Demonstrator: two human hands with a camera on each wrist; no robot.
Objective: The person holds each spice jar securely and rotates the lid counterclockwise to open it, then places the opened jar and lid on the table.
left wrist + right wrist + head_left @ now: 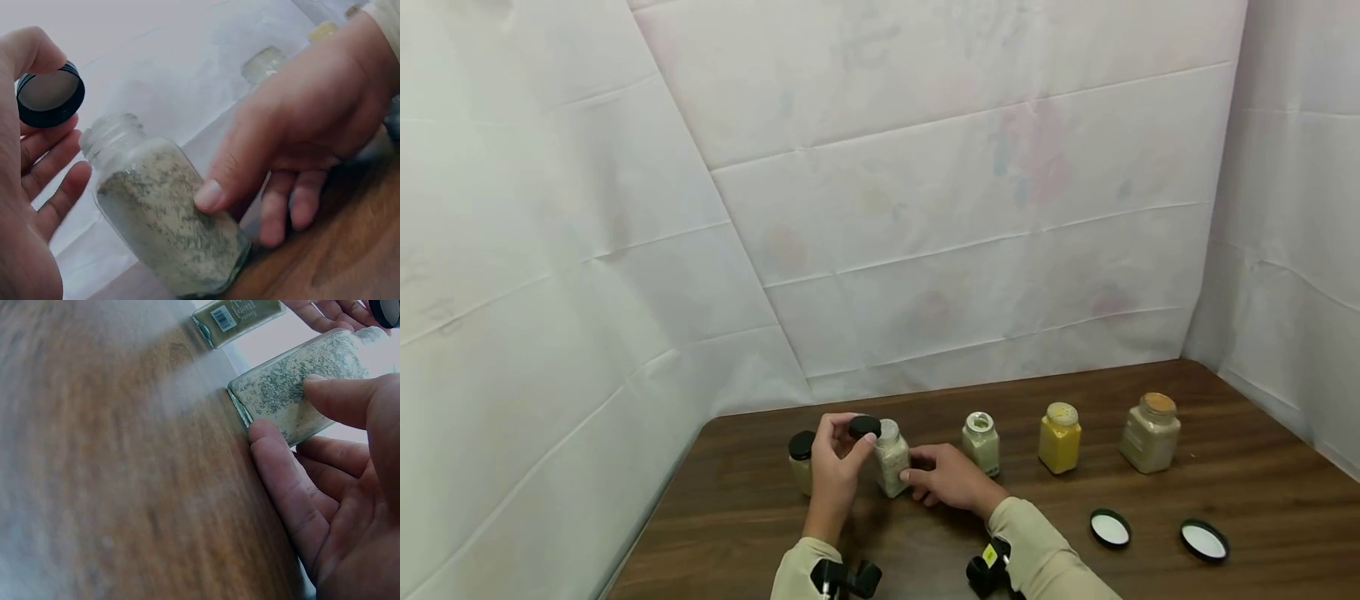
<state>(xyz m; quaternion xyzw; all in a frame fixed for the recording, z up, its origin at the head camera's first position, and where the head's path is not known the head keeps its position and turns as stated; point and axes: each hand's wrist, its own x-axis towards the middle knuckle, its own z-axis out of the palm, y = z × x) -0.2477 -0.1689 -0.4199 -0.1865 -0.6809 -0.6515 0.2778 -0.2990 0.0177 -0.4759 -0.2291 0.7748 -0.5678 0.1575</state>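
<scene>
A glass spice jar [891,463] filled with pale seasoning and green flecks stands uncapped in the middle of the group. My right hand [953,478] grips its lower part, with the thumb [337,400] on the near face and fingers around the base edge. Pinched between thumb and fingers of my left hand [837,468] is a black screw lid [51,95], its pale inside showing in the left wrist view. The lid is beside the jar's threaded mouth [112,134], apart from it. The other left fingers are spread near the neck.
A black-capped jar [801,463] stands left of my left hand. To the right are three uncapped jars: pale green [982,450], yellow [1060,443] and greyish beige [1150,439]. Two lids [1110,528] lie upturned on the wooden table [730,517]. White sheeting [925,250] hangs behind.
</scene>
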